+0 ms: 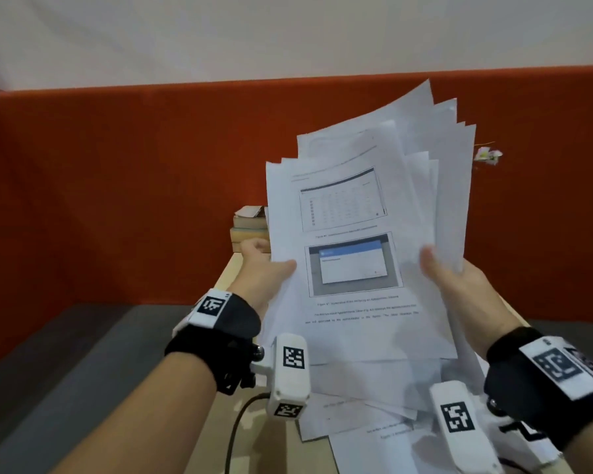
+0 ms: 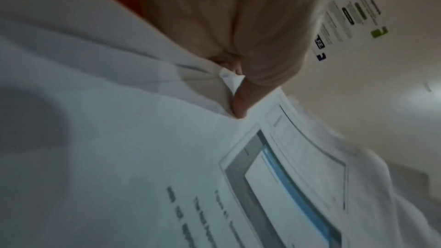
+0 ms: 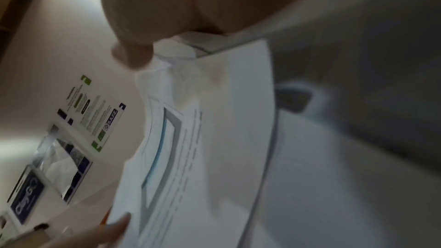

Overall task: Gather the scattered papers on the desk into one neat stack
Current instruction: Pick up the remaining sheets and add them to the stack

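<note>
White papers [image 1: 353,241] held upright, left hand [image 1: 264,265] and right hand [image 1: 456,271] gripping opposite edges.

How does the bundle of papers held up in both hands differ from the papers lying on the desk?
The held bundle is raised and tilted, gripped by the left hand and right hand; the desk papers lie flat, untouched. The held bundle's top page shows two screenshot figures; the desk papers show only text lines. Both are white printed sheets, unevenly fanned.

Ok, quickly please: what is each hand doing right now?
Left hand: grips the left edge of the fanned bundle of papers.
Right hand: grips the bundle's right edge.
</note>
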